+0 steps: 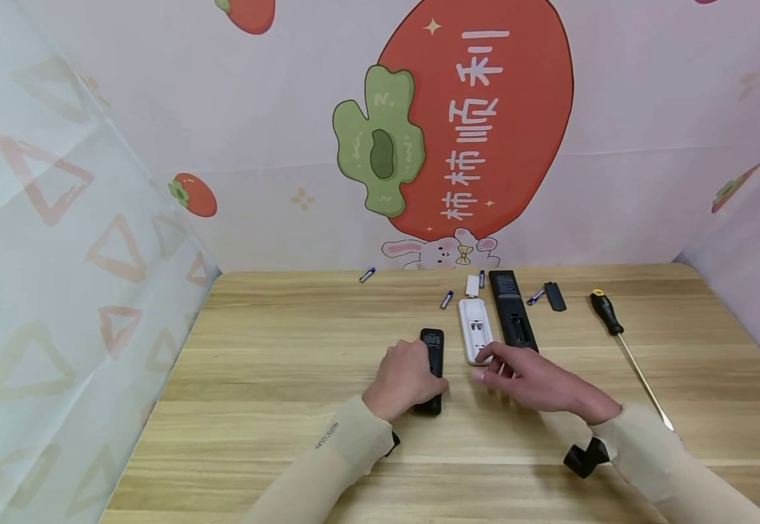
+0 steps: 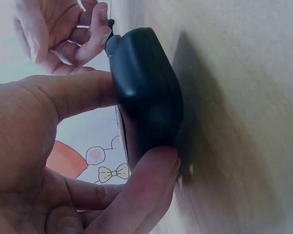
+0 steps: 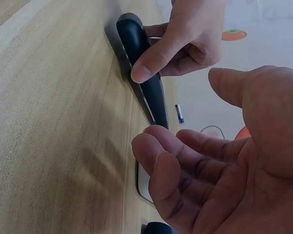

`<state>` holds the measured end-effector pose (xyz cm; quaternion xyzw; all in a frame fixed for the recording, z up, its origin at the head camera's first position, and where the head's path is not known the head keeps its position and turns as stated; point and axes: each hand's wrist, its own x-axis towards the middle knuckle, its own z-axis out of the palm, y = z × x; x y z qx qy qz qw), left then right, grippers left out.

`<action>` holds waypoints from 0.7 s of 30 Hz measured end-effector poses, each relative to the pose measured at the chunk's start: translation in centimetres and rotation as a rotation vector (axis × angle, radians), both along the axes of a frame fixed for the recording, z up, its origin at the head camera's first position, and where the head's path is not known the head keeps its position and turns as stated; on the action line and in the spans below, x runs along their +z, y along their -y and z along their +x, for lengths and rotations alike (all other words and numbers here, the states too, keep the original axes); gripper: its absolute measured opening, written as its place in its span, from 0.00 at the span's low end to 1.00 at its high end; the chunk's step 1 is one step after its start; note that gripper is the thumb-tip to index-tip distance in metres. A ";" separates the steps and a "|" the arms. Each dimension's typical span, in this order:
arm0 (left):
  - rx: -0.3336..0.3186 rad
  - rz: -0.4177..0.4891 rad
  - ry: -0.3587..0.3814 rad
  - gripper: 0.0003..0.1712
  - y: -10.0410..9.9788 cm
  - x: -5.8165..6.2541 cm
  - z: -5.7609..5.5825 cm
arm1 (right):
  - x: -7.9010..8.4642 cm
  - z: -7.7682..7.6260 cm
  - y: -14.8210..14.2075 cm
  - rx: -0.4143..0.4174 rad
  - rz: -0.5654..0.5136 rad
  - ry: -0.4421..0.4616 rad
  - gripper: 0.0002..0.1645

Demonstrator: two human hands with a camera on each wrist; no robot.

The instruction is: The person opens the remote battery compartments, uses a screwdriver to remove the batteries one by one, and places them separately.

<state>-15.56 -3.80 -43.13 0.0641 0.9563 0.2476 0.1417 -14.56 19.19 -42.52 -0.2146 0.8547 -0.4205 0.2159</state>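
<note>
Leftward, head view: the tabletop runs to its side edge; the left hand pinches the small black remote, the right hand loosely bent near the white remote. Left wrist: small black remote, gripped across its sides. Right wrist: small black remote beyond the right hand.

In the head view, the left hand hides part of the small black remote control, its label print too small to read. The right hand covers the five-o'clock corner of the white remote control and the five-o'clock end of the long black remote control. At six o'clock in the right-wrist view, a black object is cut off.
</note>
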 end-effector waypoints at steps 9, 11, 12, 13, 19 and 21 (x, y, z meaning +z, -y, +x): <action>0.011 -0.017 -0.013 0.23 -0.8 -0.2 0.0 | 0.0 0.0 0.1 0.018 0.014 -0.017 0.26; 0.009 -0.014 -0.017 0.24 -0.9 -0.3 -0.1 | 0.0 0.0 0.1 0.022 0.013 -0.017 0.25; 0.010 -0.012 -0.017 0.24 -1.0 -0.3 -0.2 | -0.1 0.0 0.1 0.023 0.012 -0.018 0.25; 0.010 -0.011 -0.019 0.24 -1.1 -0.3 -0.2 | -0.1 0.0 0.1 0.025 0.011 -0.018 0.25; 0.023 -0.008 -0.018 0.25 -1.3 -0.5 -0.4 | -0.3 0.1 0.1 0.036 0.001 -0.031 0.25; 0.026 -0.010 -0.014 0.25 -1.4 -0.6 -0.4 | -0.4 0.1 0.1 0.037 -0.001 -0.031 0.25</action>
